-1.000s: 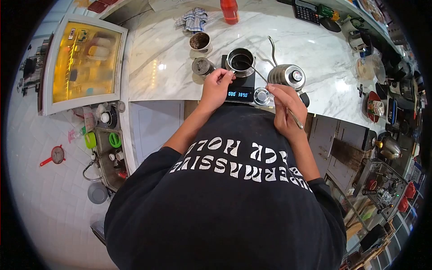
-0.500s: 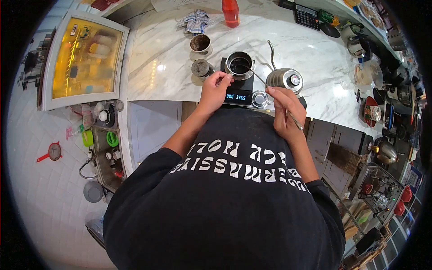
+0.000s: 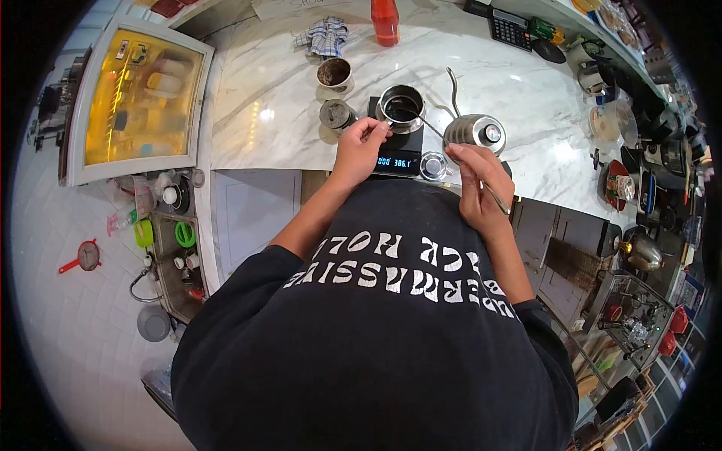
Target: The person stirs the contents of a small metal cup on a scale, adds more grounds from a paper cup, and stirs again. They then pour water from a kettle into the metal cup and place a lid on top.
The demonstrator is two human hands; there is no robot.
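Observation:
A round metal cup with dark liquid in it stands on a black digital scale with a blue lit display. My left hand is closed in a pinch at the cup's near left edge. My right hand grips a long-handled metal spoon, whose far end dips into the cup. Close to the right hand stands a metal gooseneck kettle. A small round metal-and-glass item sits beside the scale. To the left are a jar with a greyish top and a cup of dark grounds.
A checked cloth, a red bottle and a calculator lie farther back on the marble counter. A sink is at left, below a yellow-lit door. An espresso machine stands right.
The right hand and the spoon have shifted very slightly. The scale's reading has dropped a little. My left hand stays at the cup's edge.

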